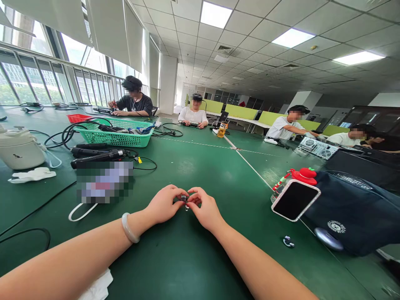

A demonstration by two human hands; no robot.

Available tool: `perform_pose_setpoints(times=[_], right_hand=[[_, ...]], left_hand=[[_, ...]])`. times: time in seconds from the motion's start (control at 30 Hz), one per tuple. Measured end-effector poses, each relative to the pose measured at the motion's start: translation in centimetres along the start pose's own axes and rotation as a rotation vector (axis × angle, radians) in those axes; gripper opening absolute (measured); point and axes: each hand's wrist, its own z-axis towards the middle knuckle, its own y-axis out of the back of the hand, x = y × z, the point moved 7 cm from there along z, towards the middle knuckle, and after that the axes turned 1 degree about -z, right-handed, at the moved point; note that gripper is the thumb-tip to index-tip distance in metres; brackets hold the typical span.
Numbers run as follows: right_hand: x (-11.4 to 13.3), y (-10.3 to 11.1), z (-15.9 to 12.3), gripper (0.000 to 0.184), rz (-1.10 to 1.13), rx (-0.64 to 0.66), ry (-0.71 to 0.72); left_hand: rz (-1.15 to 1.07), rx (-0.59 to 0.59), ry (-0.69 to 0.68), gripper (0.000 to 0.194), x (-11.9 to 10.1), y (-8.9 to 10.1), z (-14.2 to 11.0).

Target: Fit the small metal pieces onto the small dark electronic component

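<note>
My left hand (167,203) and my right hand (203,208) meet above the green table (187,246), in the middle of the view. Between the fingertips of both is a small dark piece (183,198). A shiny, clear or silvery bit (186,207) shows just below it, by my right fingertips. Most of the piece is covered by fingers, so its kind cannot be made out. Both hands have their fingers bent in a pinch. A pale bangle (130,228) sits on my left wrist.
On the left are a blurred-out pouch-like item (104,182), black cylindrical tools (98,158), cables and a green basket (117,135). On the right, a phone (295,200) leans upright beside a dark blue bag (353,208); a small clip-shaped item (288,241) lies nearer. Several people sit around the table.
</note>
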Motion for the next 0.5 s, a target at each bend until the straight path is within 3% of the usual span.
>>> perform_pose_setpoints(times=[0.13, 0.23, 0.37, 0.5], right_hand=[[-1.1, 0.1, -0.1, 0.025, -0.205, 0.061, -0.074], [-1.2, -0.3, -0.2, 0.026, -0.273, 0.118, -0.046], [-0.5, -1.0, -0.2, 0.025, -0.287, 0.152, 0.019], [-0.2, -1.2, -0.1, 0.02, -0.295, 0.166, 0.028]], left_hand=[[-0.033, -0.142, 0.221, 0.018, 3.0, 0.9, 0.3], [-0.095, -0.169, 0.339, 0.017, 4.9, 1.0, 0.4], [-0.169, -0.098, 0.306, 0.017, 4.8, 0.1, 0.4], [-0.501, 0.049, 0.224, 0.015, 3.0, -1.9, 0.2]])
